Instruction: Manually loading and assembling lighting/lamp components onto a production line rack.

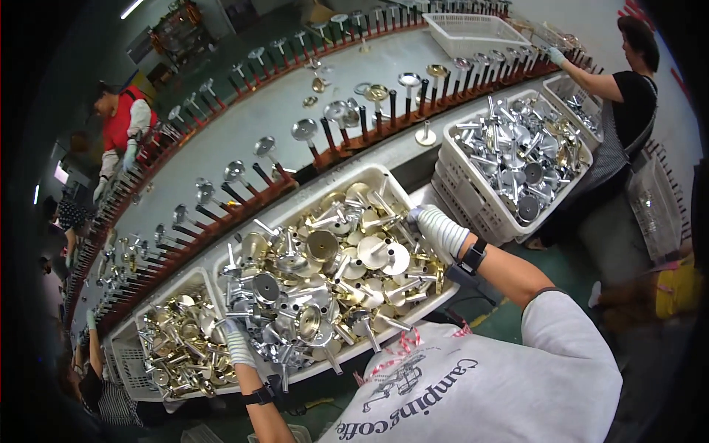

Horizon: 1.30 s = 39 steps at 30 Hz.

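A large white plastic crate [384,177] stands in front of me, heaped with silver and gold metal discs [321,246] on short tubular stems. My right hand [441,229], in a striped white glove with grey fingertips, is closed at the crate's right rim. At the opposite rim is my left hand [238,345], gloved the same way; its fingers curl over the edge beside the parts and are partly hidden. Black bands circle both wrists. Against the crate's left side stands a smaller white crate [127,365] of similar parts.
A curved conveyor with upright spindles [329,135], several carrying discs, runs past the crates. Stacked crates [473,199] of silver parts stand right. A person in black [635,88] works beyond them; another in red [122,122] is across the conveyor. An empty-looking white basket [480,33] rests farther back.
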Available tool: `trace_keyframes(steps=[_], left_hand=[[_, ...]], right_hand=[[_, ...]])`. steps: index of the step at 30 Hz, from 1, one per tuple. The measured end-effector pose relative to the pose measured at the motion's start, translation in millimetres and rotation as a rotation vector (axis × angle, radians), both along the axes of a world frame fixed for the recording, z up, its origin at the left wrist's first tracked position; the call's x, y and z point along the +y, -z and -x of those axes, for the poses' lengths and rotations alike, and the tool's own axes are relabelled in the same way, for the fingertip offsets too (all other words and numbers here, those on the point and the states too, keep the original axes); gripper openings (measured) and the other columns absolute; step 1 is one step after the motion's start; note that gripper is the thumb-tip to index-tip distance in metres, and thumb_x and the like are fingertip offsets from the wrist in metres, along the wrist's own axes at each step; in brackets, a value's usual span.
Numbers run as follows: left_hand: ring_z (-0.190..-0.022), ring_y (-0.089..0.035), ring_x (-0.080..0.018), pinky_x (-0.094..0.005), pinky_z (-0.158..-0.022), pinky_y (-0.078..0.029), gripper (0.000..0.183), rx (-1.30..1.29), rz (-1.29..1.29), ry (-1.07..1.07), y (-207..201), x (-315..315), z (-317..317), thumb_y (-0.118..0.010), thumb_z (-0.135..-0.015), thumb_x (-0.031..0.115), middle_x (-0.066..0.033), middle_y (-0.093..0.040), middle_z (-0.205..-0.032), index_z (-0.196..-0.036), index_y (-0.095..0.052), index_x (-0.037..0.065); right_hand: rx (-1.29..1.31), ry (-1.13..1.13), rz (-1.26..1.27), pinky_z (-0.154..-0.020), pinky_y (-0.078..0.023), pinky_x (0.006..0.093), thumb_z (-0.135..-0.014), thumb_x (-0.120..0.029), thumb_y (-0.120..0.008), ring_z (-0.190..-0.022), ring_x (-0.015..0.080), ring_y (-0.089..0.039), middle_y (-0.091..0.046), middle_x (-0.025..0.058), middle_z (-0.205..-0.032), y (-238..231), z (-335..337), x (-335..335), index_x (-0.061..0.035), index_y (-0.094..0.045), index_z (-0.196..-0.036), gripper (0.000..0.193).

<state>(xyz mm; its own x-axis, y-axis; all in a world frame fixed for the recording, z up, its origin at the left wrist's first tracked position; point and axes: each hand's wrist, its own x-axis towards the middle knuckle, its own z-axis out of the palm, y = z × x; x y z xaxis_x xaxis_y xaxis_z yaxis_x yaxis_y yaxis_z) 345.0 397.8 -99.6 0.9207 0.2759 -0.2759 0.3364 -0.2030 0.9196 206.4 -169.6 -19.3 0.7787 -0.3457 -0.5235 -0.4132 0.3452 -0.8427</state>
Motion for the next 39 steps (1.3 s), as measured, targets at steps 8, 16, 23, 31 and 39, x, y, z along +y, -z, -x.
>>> trace_keyframes(steps=[8,16,23,31,39], left_hand=[[-0.12,-0.038,-0.0188,-0.0304,-0.1,-0.029,0.057,0.03,0.122,0.261,-166,-60,108,-0.047,-0.091,0.037,-0.0099,-0.039,-0.132,-0.135,-0.033,0.004],[-0.123,-0.04,-0.0254,-0.0364,-0.105,-0.028,0.053,-0.224,-0.022,0.477,-259,-173,187,-0.045,-0.091,0.036,-0.0153,-0.043,-0.131,-0.13,-0.038,0.0],[-0.084,-0.058,-0.0178,-0.0296,-0.077,-0.047,0.04,-0.132,-0.407,0.745,-249,-311,217,-0.054,-0.077,0.003,-0.0123,-0.057,-0.107,-0.117,-0.052,0.001],[-0.08,-0.056,-0.0204,-0.0297,-0.072,-0.048,0.046,-0.177,-0.534,0.572,-212,-375,231,-0.065,-0.075,0.01,-0.0135,-0.05,-0.118,-0.118,-0.052,0.002],[-0.119,-0.043,-0.0341,-0.0362,-0.087,-0.047,0.06,-0.463,-0.658,0.674,-195,-422,191,-0.059,-0.076,0.008,-0.0179,-0.029,-0.139,-0.131,-0.036,0.005]], right_hand=[[-0.052,-0.286,0.278,-0.061,-0.042,0.0279,-0.081,-0.024,-0.052,-0.068,0.0141,-0.05,-0.056,0.0065,-0.075,-16,0,4,0.0038,-0.058,-0.098,0.033],[-0.213,-0.597,0.513,-0.094,-0.038,0.0312,-0.09,-0.032,-0.046,-0.109,0.026,-0.052,-0.056,0.0176,-0.116,-41,45,-55,0.0015,-0.047,-0.123,0.047],[-0.159,-0.58,0.354,-0.06,-0.038,0.018,-0.09,-0.028,-0.048,-0.068,0.0054,-0.046,-0.058,0.0028,-0.099,-78,97,-105,-0.0025,-0.047,-0.122,0.041],[-0.31,-0.633,0.439,-0.076,-0.044,0.0232,-0.091,-0.02,-0.048,-0.083,0.0112,-0.054,-0.06,0.0069,-0.099,-79,109,-124,-0.0005,-0.05,-0.119,0.034],[-0.403,-0.805,0.805,-0.084,-0.044,0.0363,-0.088,-0.026,-0.048,-0.094,0.0316,-0.056,-0.058,0.0178,-0.098,-71,103,-141,0.0012,-0.051,-0.114,0.038]])
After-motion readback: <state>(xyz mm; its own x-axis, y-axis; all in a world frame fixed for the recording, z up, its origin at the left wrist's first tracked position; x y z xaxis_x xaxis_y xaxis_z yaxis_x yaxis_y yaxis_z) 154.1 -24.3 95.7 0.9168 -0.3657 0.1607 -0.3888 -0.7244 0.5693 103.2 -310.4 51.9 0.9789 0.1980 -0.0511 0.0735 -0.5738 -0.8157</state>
